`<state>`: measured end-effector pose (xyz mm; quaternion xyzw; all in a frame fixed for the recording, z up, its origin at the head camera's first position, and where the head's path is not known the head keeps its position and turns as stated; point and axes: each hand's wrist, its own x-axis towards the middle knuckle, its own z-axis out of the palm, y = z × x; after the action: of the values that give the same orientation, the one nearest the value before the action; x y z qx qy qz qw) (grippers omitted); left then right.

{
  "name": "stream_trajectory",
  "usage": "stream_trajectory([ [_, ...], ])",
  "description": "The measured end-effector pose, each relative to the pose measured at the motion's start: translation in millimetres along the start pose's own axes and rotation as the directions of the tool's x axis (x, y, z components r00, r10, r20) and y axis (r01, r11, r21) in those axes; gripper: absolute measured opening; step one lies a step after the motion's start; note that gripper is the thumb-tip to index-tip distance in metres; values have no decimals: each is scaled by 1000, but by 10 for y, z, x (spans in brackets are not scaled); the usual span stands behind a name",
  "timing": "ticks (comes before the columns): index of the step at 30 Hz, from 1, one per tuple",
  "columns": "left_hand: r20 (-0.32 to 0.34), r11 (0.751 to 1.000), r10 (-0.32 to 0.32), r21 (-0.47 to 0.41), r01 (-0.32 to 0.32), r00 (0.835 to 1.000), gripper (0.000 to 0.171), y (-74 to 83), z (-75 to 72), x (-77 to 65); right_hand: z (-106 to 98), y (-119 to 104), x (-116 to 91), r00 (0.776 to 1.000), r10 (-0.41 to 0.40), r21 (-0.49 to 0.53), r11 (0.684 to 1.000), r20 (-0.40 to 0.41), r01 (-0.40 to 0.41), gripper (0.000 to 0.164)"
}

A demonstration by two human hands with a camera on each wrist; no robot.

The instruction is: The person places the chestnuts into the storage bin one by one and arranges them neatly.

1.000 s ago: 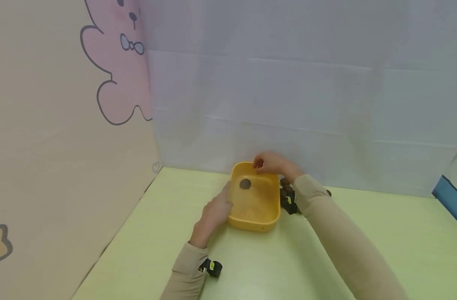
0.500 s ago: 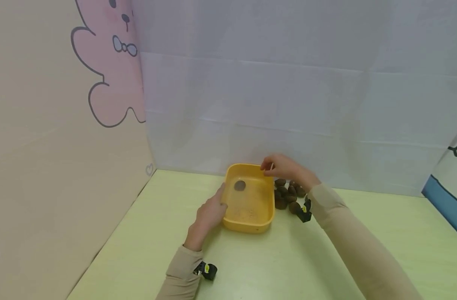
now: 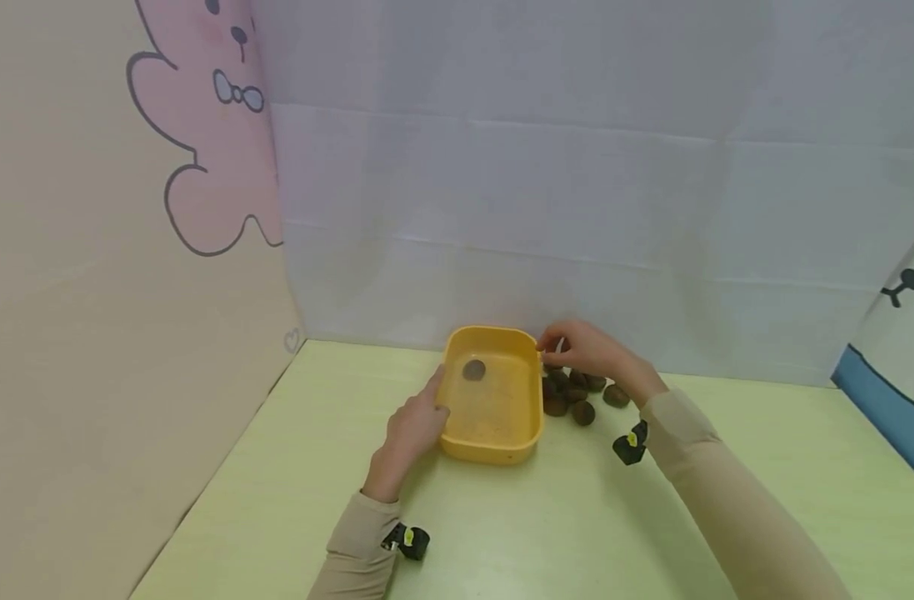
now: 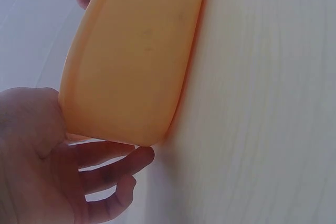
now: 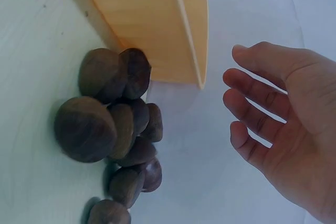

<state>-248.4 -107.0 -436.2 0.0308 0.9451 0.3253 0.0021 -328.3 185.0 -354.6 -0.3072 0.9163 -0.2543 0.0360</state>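
A yellow plastic box (image 3: 490, 455) rests on the table with a single chestnut (image 3: 474, 370) inside near its far end. My left hand (image 3: 414, 427) holds the box by its left side, thumb at the rim; the left wrist view has its fingers (image 4: 113, 174) bent against the box's end. Just beyond the box's right rim, my right hand (image 3: 587, 348) hovers over a heap of chestnuts (image 3: 575, 394). Seen from the right wrist, this hand (image 5: 294, 108) holds nothing, its fingers loosely bent and apart from the chestnuts (image 5: 85, 129) and the box.
A pale green table (image 3: 337, 417) bears everything. Close behind the box hangs a white sheet (image 3: 576, 208), and a cream panel with a pink cartoon bear (image 3: 220, 167) stands at the left. One chestnut (image 3: 616, 396) lies slightly apart from the heap.
My right hand has moved right, from above the box's far end to over the chestnuts, uncovering more of the heap. The left hand keeps its hold. The head view has shifted slightly.
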Motion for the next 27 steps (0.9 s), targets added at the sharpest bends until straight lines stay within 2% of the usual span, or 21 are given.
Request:
stream_trajectory([
  [10, 10, 999, -20, 26, 20, 1000, 67, -62, 16, -39, 211, 225, -321, 1000, 25, 16, 1000, 13, -25, 20],
  [27, -4, 1000, 3, 25, -3, 1000, 66, 19, -12, -16, 299, 376, -706, 999, 46, 39, 998, -27, -45, 24],
])
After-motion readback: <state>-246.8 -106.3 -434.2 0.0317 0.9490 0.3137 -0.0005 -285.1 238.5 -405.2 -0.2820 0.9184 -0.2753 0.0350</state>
